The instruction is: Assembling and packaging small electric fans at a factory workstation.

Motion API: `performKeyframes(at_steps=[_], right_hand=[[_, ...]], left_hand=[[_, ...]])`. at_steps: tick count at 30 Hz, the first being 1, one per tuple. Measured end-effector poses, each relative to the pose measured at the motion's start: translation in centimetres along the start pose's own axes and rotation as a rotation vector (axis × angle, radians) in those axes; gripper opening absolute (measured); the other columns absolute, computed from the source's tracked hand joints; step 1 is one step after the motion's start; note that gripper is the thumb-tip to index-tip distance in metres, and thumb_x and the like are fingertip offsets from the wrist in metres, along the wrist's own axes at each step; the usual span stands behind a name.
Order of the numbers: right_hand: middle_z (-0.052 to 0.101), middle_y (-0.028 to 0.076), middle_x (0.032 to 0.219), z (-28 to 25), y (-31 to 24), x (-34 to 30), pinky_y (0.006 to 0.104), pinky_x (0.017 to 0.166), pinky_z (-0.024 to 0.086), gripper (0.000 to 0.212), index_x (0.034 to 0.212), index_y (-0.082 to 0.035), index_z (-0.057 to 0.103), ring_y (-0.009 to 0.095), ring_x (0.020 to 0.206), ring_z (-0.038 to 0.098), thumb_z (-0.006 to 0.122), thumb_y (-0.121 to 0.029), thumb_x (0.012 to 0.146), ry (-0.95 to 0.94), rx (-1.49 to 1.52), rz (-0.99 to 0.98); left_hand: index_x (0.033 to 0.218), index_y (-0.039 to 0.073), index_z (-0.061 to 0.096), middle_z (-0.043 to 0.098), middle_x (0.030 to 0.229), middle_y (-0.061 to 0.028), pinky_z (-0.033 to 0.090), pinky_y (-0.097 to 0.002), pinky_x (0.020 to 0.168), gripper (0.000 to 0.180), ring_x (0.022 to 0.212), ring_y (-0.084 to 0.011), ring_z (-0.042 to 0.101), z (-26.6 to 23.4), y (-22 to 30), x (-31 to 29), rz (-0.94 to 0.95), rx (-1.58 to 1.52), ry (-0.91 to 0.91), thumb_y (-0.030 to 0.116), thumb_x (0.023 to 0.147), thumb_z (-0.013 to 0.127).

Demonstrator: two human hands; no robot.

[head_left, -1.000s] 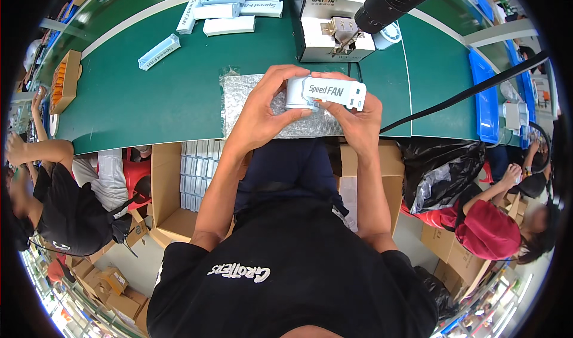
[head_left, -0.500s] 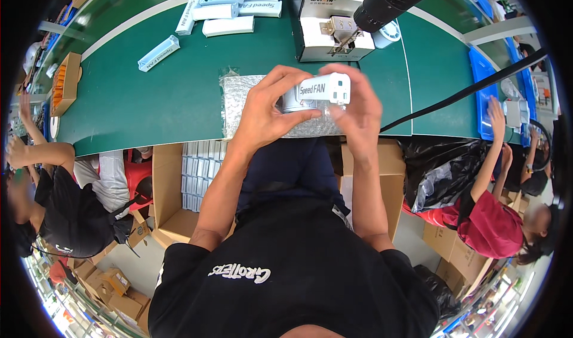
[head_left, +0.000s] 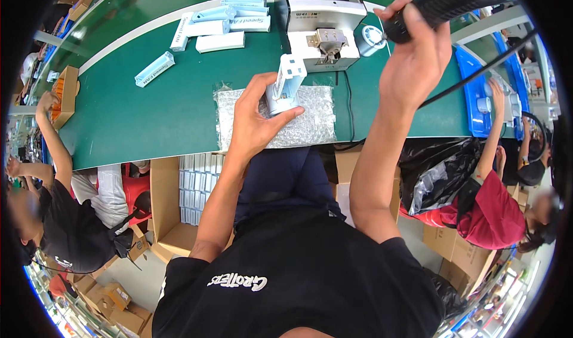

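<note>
My left hand (head_left: 255, 114) is closed round a white plastic housing (head_left: 292, 78). That housing stands over the bubble wrap (head_left: 313, 126), its long hollow part pointing away from me and small square holes showing at its far end. Raised at the upper right, my right hand (head_left: 415, 60) grips a black cylindrical tool (head_left: 456, 6) that looks like an electric screwdriver. The tool lies tilted, and its tip is hidden or too small to make out. Beyond the housing sits a black-and-white screw feeder (head_left: 322, 42) with a metal mechanism in front.
Light blue-white housings (head_left: 221, 42) are piled at the back left, with a single one (head_left: 154, 69) lying apart. A round white part (head_left: 371, 39) stands right of the feeder. Black cables cross the bench (head_left: 119, 123). An open carton (head_left: 166, 200) of parts is below its edge. Co-workers sit on both sides.
My right hand has left the housing, moved up and right, and taken hold of the black tool, which has swung right. In my left hand the housing has turned, its hollow side showing.
</note>
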State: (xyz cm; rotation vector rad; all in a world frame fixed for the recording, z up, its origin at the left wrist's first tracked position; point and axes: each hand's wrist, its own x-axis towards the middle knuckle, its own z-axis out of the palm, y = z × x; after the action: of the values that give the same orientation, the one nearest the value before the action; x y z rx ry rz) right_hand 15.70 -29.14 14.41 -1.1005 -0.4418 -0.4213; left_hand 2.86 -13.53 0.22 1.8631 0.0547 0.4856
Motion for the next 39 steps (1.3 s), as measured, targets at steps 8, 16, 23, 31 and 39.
performKeyframes(at_steps=[8, 16, 23, 31, 39], right_hand=[[0.046, 0.002, 0.051, 1.4, 0.8, 4.2, 0.0262, 0.04, 0.037, 0.071, 0.075, -0.008, 0.051, 0.012, 0.04, 0.043, 0.052, -0.076, 0.096, -0.163, 0.015, -0.082], [0.044, 0.002, 0.049, 2.6, 1.9, 3.8, 0.0263, 0.039, 0.036, 0.078, 0.071, -0.009, 0.05, 0.012, 0.038, 0.042, 0.044, -0.083, 0.094, -0.292, -0.039, 0.017], [0.044, 0.002, 0.048, 2.6, 1.3, 3.3, 0.0259, 0.037, 0.035, 0.079, 0.07, -0.008, 0.049, 0.013, 0.037, 0.041, 0.042, -0.082, 0.095, -0.292, -0.038, 0.066], [0.054, 0.003, 0.06, -1.6, -0.8, 2.1, 0.0313, 0.047, 0.046, 0.087, 0.093, -0.004, 0.055, 0.014, 0.049, 0.052, 0.057, -0.09, 0.081, -0.703, 0.473, 0.248], [0.043, 0.006, 0.046, 4.9, -2.7, -3.1, 0.0281, 0.034, 0.034, 0.102, 0.07, -0.004, 0.047, 0.015, 0.034, 0.037, 0.02, -0.102, 0.079, -0.25, -0.119, 0.271]], left_hand=[[0.122, 0.0, 0.064, 0.067, 0.119, -0.0135, 0.052, -0.0351, 0.092, 0.06, 0.105, -0.0268, 0.067, 0.4, 0.0, 0.3, 0.02, -0.022, -0.027, 0.012, 0.071, 0.093], [0.123, 0.001, 0.065, 0.066, 0.116, -0.0072, 0.05, -0.0313, 0.091, 0.057, 0.1, -0.0173, 0.064, 0.2, 0.0, 0.5, 0.042, -0.008, -0.023, 0.01, 0.074, 0.092], [0.121, 0.0, 0.065, 0.067, 0.118, -0.0138, 0.052, -0.0359, 0.089, 0.062, 0.104, -0.0277, 0.067, 0.4, -0.3, 0.3, 0.032, -0.021, 0.007, 0.014, 0.069, 0.095], [0.119, 0.001, 0.067, 0.071, 0.107, -0.0096, 0.053, -0.0333, 0.081, 0.06, 0.094, -0.0198, 0.067, 1.2, 0.2, 0.7, -0.072, -0.049, 0.011, 0.015, 0.068, 0.097], [0.118, 0.001, 0.067, 0.071, 0.105, -0.0095, 0.053, -0.0323, 0.079, 0.061, 0.091, -0.0192, 0.066, 0.8, 0.1, 0.5, -0.048, -0.022, 0.033, 0.018, 0.067, 0.098]])
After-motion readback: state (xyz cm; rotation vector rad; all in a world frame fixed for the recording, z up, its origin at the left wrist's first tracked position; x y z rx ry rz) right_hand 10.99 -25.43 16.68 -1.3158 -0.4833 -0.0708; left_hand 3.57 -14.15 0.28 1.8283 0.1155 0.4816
